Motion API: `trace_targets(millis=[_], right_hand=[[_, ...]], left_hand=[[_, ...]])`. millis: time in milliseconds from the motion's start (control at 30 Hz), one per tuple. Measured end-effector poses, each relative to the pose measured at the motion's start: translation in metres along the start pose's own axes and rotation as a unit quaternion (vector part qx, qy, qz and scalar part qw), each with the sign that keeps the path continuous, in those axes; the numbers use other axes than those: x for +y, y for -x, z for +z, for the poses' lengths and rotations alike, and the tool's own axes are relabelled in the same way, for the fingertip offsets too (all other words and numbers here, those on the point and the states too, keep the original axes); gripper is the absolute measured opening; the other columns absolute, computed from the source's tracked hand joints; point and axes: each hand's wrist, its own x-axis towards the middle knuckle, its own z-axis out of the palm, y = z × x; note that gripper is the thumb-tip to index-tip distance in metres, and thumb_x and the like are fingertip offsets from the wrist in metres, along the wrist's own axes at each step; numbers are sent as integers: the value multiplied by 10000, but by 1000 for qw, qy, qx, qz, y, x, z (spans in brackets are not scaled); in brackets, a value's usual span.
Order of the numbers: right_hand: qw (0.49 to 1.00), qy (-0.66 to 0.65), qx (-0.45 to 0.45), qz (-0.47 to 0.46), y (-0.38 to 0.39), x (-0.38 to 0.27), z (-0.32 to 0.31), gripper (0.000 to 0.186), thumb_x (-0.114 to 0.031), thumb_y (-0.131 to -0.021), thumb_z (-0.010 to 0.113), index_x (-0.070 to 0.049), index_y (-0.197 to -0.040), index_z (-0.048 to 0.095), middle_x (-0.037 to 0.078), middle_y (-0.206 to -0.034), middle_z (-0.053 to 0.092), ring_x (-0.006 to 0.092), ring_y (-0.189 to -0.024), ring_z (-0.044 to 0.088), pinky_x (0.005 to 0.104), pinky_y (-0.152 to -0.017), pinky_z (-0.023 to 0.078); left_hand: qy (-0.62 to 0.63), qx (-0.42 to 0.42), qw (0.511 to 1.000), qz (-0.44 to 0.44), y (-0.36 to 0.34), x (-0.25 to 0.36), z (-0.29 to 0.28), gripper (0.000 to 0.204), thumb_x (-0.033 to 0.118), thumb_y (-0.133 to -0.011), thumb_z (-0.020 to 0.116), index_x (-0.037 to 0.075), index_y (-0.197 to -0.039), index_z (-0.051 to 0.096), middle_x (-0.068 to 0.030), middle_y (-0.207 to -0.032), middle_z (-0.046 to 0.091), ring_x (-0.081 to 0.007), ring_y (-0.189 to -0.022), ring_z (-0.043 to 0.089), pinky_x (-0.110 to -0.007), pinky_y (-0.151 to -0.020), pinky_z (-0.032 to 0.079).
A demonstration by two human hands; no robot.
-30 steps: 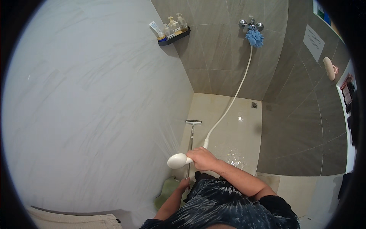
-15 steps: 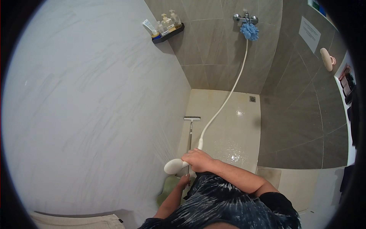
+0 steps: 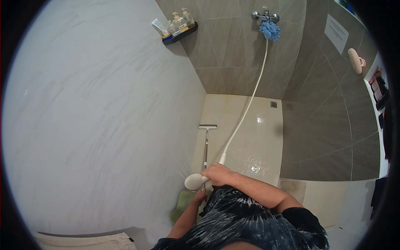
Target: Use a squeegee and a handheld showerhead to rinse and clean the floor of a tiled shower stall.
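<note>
My right hand (image 3: 217, 174) is closed around the handle of the white shower head (image 3: 193, 181), which sprays water toward the pale marbled left wall (image 3: 91, 116). The white hose (image 3: 255, 91) runs up from it to the wall. Lower down, my left hand (image 3: 201, 196) grips the metal pole of a squeegee (image 3: 206, 154), whose wide head (image 3: 207, 126) lies on the beige floor (image 3: 237, 125) beside that wall. Beneath my left hand is a green mat (image 3: 183, 204), partly hidden by my arm.
A corner shelf (image 3: 179, 36) holds several bottles. A blue pouf (image 3: 269, 31) hangs at the tap (image 3: 265, 16). Along the dark right wall (image 3: 321, 137) are a pale pink hanging item (image 3: 356, 60) and a white-edged niche (image 3: 377, 89). A drain (image 3: 273, 104) sits at the back right.
The whole scene has moved slightly up and left in view. Both hands keep their grips, and the shower head has shifted slightly right relative to the surroundings.
</note>
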Motion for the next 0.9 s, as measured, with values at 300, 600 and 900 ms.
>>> trace_targets(millis=[300,600,900], right_hand=[[998,9,-51,19,11,8,14,251,-77,-723,590,-117,-966,642,98,-945,683,310,-996,629,455,-854,454],[990,44,-132,-6,-3,0,31,248,-127,-762,578,-121,-1002,641,88,-933,683,296,-967,645,461,-830,449],[982,53,-163,81,-7,34,49,217,-157,-751,586,-139,-946,680,113,-893,705,316,-914,674,468,-821,471]], left_hand=[[-50,-6,999,-7,9,8,9,564,454,-973,445,6,-1316,446,-138,-855,547,-190,-569,502,-367,-497,421],[38,-18,999,-19,-19,-31,4,382,84,-849,598,75,-1217,499,-93,-769,553,-206,-574,564,-339,-461,439],[58,-21,998,-8,-8,-10,10,515,452,-954,533,95,-1314,445,-84,-824,506,-168,-563,448,-335,-496,405]])
